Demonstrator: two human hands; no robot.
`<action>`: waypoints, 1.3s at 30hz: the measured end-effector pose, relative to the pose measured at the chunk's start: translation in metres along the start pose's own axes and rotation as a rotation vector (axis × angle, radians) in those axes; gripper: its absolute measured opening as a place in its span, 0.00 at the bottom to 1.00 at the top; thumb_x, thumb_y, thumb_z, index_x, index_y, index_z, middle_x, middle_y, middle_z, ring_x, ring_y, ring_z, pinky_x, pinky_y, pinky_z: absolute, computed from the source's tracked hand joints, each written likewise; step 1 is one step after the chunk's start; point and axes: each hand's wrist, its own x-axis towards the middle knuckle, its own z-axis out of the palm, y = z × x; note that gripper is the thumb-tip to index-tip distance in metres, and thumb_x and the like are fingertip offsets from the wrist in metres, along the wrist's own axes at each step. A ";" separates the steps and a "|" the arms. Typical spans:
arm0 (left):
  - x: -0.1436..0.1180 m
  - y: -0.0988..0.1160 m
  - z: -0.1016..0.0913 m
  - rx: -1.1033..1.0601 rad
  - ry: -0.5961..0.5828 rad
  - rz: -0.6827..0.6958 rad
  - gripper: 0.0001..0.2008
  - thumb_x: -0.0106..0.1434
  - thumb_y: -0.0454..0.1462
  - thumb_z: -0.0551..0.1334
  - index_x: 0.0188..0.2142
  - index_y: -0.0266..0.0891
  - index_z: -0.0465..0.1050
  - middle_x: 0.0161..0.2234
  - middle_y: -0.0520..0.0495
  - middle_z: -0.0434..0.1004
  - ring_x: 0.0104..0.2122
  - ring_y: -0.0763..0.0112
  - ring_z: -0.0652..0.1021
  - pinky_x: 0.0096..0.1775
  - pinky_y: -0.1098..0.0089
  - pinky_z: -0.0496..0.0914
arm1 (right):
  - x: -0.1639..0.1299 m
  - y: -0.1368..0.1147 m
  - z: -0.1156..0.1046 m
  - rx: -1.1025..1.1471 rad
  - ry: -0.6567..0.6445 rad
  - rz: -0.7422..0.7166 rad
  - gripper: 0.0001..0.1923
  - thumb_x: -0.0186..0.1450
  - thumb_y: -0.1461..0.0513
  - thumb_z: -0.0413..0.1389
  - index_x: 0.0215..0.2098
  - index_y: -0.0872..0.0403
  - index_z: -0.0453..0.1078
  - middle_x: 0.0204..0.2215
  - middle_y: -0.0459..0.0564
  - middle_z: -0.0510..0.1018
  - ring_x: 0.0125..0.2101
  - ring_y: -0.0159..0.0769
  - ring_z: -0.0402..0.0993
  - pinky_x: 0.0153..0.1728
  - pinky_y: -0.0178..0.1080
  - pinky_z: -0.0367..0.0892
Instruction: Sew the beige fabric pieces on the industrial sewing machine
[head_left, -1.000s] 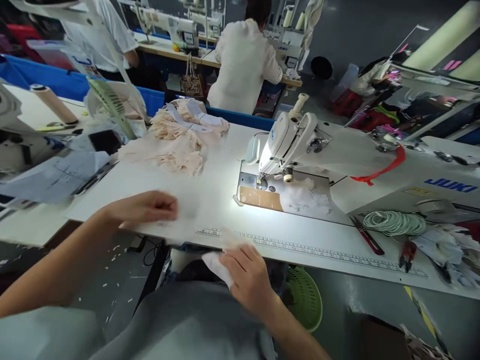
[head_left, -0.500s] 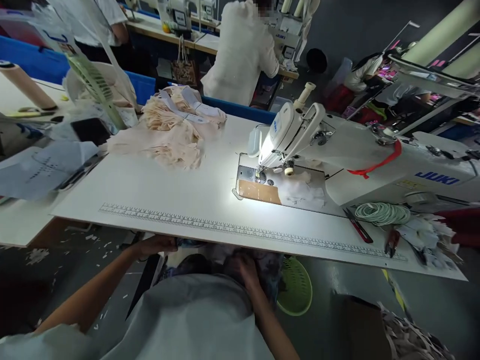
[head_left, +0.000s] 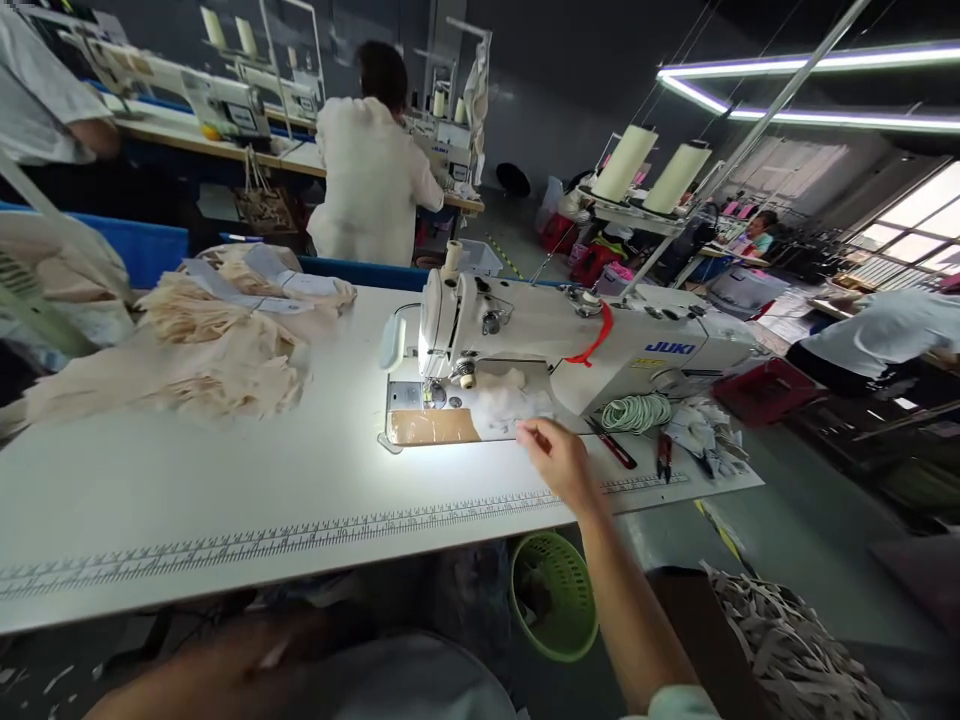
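My right hand point(head_left: 553, 455) is over the front edge of the sewing machine point(head_left: 517, 320) bed, its fingers curled together; whatever they hold, if anything, is hidden. Just beyond the fingertips lies a white, crumpled-looking patch point(head_left: 506, 405) on the bed, beside a tan strip point(head_left: 431, 427). My left hand point(head_left: 300, 635) is low in front of my body, below the table edge, smeared by motion, so its fingers cannot be made out. To the left on the table point(head_left: 337, 460) rests a pile of thin beige fabric pieces point(head_left: 225, 330) with paper strips on top.
Right of my hand are a red-handled tool point(head_left: 615, 447), a coil of pale green cord point(head_left: 636, 413), small snips point(head_left: 664, 457) and fabric scraps point(head_left: 705, 432). A printed ruler point(head_left: 337, 530) runs along the front edge. A green basket point(head_left: 555, 600) stands below. A co-worker point(head_left: 371, 180) sits ahead.
My view has turned right and upward. My right hand has come up from my lap to the machine bed. My left hand has stayed below the table edge and is now blurred.
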 end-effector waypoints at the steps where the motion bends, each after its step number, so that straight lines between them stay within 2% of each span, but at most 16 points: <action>1: 0.010 0.033 -0.013 -0.082 -0.122 0.033 0.20 0.62 0.49 0.63 0.55 0.70 0.70 0.49 0.59 0.80 0.43 0.61 0.82 0.42 0.68 0.78 | 0.019 0.014 0.001 -0.179 0.062 -0.009 0.11 0.70 0.60 0.50 0.36 0.52 0.75 0.33 0.51 0.81 0.32 0.36 0.76 0.33 0.36 0.68; 3: 0.038 0.094 -0.037 -0.184 -0.213 0.126 0.16 0.68 0.45 0.59 0.54 0.60 0.72 0.52 0.54 0.78 0.49 0.64 0.79 0.51 0.69 0.74 | 0.048 0.037 0.007 -0.384 0.072 -0.012 0.08 0.67 0.64 0.51 0.36 0.52 0.74 0.37 0.52 0.81 0.33 0.37 0.76 0.32 0.36 0.65; 4: 0.058 0.118 -0.046 -0.207 -0.166 0.196 0.14 0.69 0.43 0.58 0.53 0.55 0.73 0.51 0.52 0.78 0.49 0.64 0.79 0.52 0.69 0.73 | 0.057 0.045 0.012 -0.430 0.062 -0.016 0.07 0.66 0.65 0.53 0.35 0.52 0.74 0.38 0.52 0.80 0.33 0.37 0.76 0.31 0.36 0.64; 6: 0.106 0.146 -0.057 -0.212 0.038 0.273 0.13 0.71 0.40 0.55 0.52 0.46 0.72 0.50 0.47 0.77 0.46 0.66 0.79 0.51 0.68 0.73 | 0.066 0.056 0.019 -0.459 0.046 -0.033 0.05 0.65 0.65 0.54 0.34 0.52 0.73 0.38 0.51 0.80 0.31 0.37 0.75 0.28 0.35 0.60; 9: 0.189 0.148 -0.057 -0.136 0.323 0.341 0.12 0.70 0.37 0.53 0.48 0.40 0.71 0.43 0.43 0.76 0.36 0.68 0.78 0.38 0.69 0.76 | 0.063 0.063 0.024 -0.506 0.045 -0.061 0.05 0.67 0.64 0.54 0.34 0.53 0.72 0.37 0.51 0.78 0.29 0.36 0.74 0.26 0.35 0.57; 13: 0.276 0.128 -0.050 0.103 0.621 0.297 0.12 0.65 0.32 0.57 0.48 0.36 0.70 0.45 0.39 0.75 0.39 0.64 0.78 0.44 0.62 0.75 | 0.059 0.065 0.022 -0.541 0.048 -0.104 0.05 0.69 0.64 0.53 0.36 0.53 0.70 0.37 0.50 0.77 0.29 0.35 0.72 0.27 0.35 0.56; 16: 0.310 0.125 -0.053 0.249 0.751 0.188 0.12 0.63 0.32 0.61 0.46 0.36 0.72 0.46 0.38 0.75 0.47 0.55 0.75 0.47 0.57 0.74 | 0.059 0.065 0.018 -0.555 0.050 -0.139 0.05 0.70 0.63 0.52 0.37 0.54 0.69 0.38 0.51 0.76 0.32 0.36 0.73 0.29 0.36 0.58; 19: 0.325 0.130 -0.059 0.247 0.778 0.089 0.10 0.63 0.37 0.63 0.43 0.36 0.74 0.46 0.37 0.76 0.52 0.50 0.72 0.46 0.57 0.73 | 0.058 0.066 0.014 -0.502 0.132 -0.227 0.06 0.71 0.62 0.51 0.38 0.53 0.69 0.41 0.53 0.76 0.38 0.38 0.74 0.34 0.35 0.62; 22: 0.329 0.138 -0.062 0.211 0.751 0.101 0.05 0.65 0.37 0.62 0.36 0.38 0.74 0.43 0.38 0.78 0.52 0.51 0.71 0.48 0.57 0.71 | 0.056 0.068 0.012 -0.402 0.203 -0.299 0.06 0.71 0.63 0.50 0.38 0.53 0.68 0.41 0.53 0.77 0.41 0.38 0.75 0.35 0.35 0.63; 25: 0.314 0.142 -0.060 0.171 0.769 0.161 0.06 0.67 0.36 0.58 0.32 0.39 0.71 0.38 0.40 0.78 0.45 0.56 0.74 0.46 0.59 0.70 | 0.055 0.071 0.013 -0.426 0.096 -0.251 0.06 0.71 0.62 0.51 0.38 0.53 0.69 0.38 0.52 0.77 0.36 0.37 0.74 0.31 0.35 0.61; 27: 0.291 0.137 -0.058 0.113 0.737 0.163 0.08 0.69 0.38 0.55 0.33 0.40 0.68 0.31 0.44 0.77 0.36 0.62 0.76 0.37 0.65 0.69 | 0.055 0.072 0.013 -0.477 0.016 -0.202 0.06 0.70 0.62 0.51 0.38 0.53 0.70 0.39 0.51 0.76 0.32 0.35 0.73 0.28 0.35 0.58; 30: 0.241 0.116 -0.064 0.001 0.638 0.109 0.10 0.70 0.42 0.52 0.34 0.42 0.64 0.22 0.53 0.72 0.24 0.69 0.74 0.29 0.70 0.65 | 0.055 0.074 0.016 -0.511 0.008 -0.168 0.08 0.69 0.63 0.50 0.38 0.53 0.71 0.40 0.51 0.76 0.30 0.34 0.70 0.25 0.35 0.54; 32: 0.208 0.097 -0.077 -0.019 0.600 0.005 0.12 0.70 0.44 0.51 0.33 0.42 0.64 0.20 0.55 0.71 0.22 0.69 0.73 0.29 0.70 0.63 | 0.056 0.076 0.018 -0.512 0.039 -0.184 0.09 0.69 0.63 0.49 0.37 0.53 0.72 0.39 0.51 0.76 0.29 0.34 0.69 0.25 0.36 0.52; 35: 0.169 0.070 -0.100 0.133 0.619 -0.261 0.12 0.68 0.44 0.52 0.32 0.42 0.67 0.21 0.54 0.73 0.24 0.67 0.73 0.28 0.69 0.59 | 0.056 0.079 0.021 -0.510 0.096 -0.230 0.09 0.67 0.62 0.49 0.35 0.53 0.72 0.37 0.51 0.77 0.28 0.33 0.69 0.25 0.36 0.52; 37: 0.154 0.057 -0.113 0.274 0.660 -0.412 0.11 0.67 0.42 0.53 0.33 0.42 0.70 0.26 0.51 0.75 0.28 0.64 0.75 0.29 0.69 0.59 | 0.056 0.082 0.023 -0.498 0.144 -0.271 0.09 0.67 0.62 0.50 0.34 0.53 0.71 0.36 0.50 0.77 0.28 0.34 0.69 0.25 0.36 0.53; 39: 0.145 0.047 -0.120 0.358 0.676 -0.475 0.09 0.66 0.41 0.55 0.36 0.42 0.72 0.30 0.49 0.76 0.33 0.62 0.77 0.32 0.68 0.62 | 0.057 0.085 0.024 -0.468 0.201 -0.332 0.09 0.67 0.61 0.49 0.34 0.52 0.70 0.34 0.50 0.77 0.29 0.35 0.71 0.27 0.36 0.56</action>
